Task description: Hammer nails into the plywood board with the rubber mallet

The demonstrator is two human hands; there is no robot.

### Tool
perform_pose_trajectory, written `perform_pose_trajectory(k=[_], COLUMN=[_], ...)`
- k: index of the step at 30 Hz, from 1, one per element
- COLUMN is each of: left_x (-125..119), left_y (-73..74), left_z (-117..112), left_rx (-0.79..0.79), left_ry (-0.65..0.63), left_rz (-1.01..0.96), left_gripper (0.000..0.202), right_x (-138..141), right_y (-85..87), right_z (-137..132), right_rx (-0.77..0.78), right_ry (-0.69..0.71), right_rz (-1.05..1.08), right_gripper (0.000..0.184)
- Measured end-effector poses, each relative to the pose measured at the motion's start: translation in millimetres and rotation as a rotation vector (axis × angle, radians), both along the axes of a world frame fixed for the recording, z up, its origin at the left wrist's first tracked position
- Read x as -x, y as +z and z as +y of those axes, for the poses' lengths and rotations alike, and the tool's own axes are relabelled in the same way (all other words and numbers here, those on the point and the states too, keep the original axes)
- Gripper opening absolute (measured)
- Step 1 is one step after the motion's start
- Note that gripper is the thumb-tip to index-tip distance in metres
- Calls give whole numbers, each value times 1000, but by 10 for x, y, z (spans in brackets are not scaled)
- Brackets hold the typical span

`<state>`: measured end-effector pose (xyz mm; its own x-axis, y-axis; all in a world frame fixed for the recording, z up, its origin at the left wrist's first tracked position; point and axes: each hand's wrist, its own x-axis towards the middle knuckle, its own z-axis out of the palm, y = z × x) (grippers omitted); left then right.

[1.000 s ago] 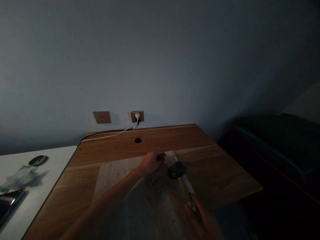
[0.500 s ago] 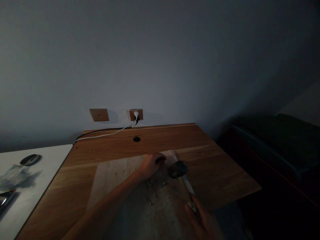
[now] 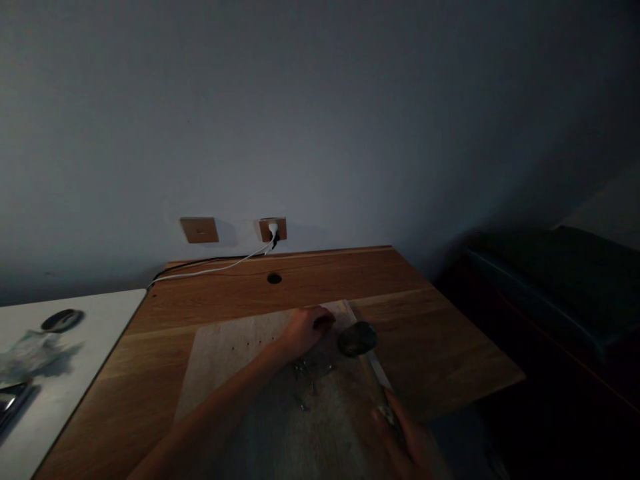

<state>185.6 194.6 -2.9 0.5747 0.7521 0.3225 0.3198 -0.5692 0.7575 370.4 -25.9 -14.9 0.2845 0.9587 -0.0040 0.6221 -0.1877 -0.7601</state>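
Note:
My right hand [image 3: 404,433] is wrapped round the handle of a mallet [image 3: 371,380] with a rounded dark head [image 3: 357,339]. That head hovers over the right part of a pale wooden board [image 3: 215,360], just right of my left hand [image 3: 306,331]. The left fingers are curled together near the board's far edge; anything between them is hidden. Several loose shiny nails [image 3: 301,367], or possibly screws, lie scattered on the board below my left hand. A row of small dark dots [image 3: 247,345] marks the board to the left; whether they are nail heads or holes I cannot tell.
The board rests on a wooden table [image 3: 450,347] with a cable hole [image 3: 274,278]. Cables [image 3: 215,269] run along its back to a wall socket [image 3: 280,231]. At left, a white table [image 3: 100,333] holds a computer mouse [image 3: 63,321] and a crumpled plastic bag [image 3: 33,353].

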Motion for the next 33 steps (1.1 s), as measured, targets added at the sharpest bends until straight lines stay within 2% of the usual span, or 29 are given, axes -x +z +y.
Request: perform_pose_trajectory(k=[6, 13, 15, 18, 20, 23, 25, 27, 30, 33], left_x=[1, 20, 21, 37, 85, 254, 419, 587, 775, 878], left_y=[-30, -17, -41, -39, 35, 262, 436, 569, 631, 570], left_z=[-4, -4, -9, -30, -52, -101, -160, -250, -440, -653], left_rx=[10, -1, -24, -111, -207, -354, -393, -381, -330, -288], left_ry=[22, 14, -9, -29, -57, -118, -87, -2, 65, 65], left_rz=[-4, 35, 38, 60, 154, 370, 501, 616, 741, 780], left_gripper=[26, 25, 27, 30, 29, 25, 25, 26, 29, 27], right_x=[-80, -29, -6, -1, -10, -15, -1, 35, 116, 193], right_y=[-24, -147, -141, -77, -18, 45, 57, 55, 72, 131], right_z=[-30, 18, 25, 34, 41, 53, 66, 93, 172, 262], right_rx=[-33, -12, -3, 50, 64, 16, 21, 84, 128, 59], right_ry=[86, -23, -46, 1, 28, 0, -22, -14, 27, 23], right_rz=[17, -11, -18, 6, 22, 43, 86, 174, 283, 282], right_gripper=[50, 52, 53, 55, 55, 54, 55, 60, 68, 65])
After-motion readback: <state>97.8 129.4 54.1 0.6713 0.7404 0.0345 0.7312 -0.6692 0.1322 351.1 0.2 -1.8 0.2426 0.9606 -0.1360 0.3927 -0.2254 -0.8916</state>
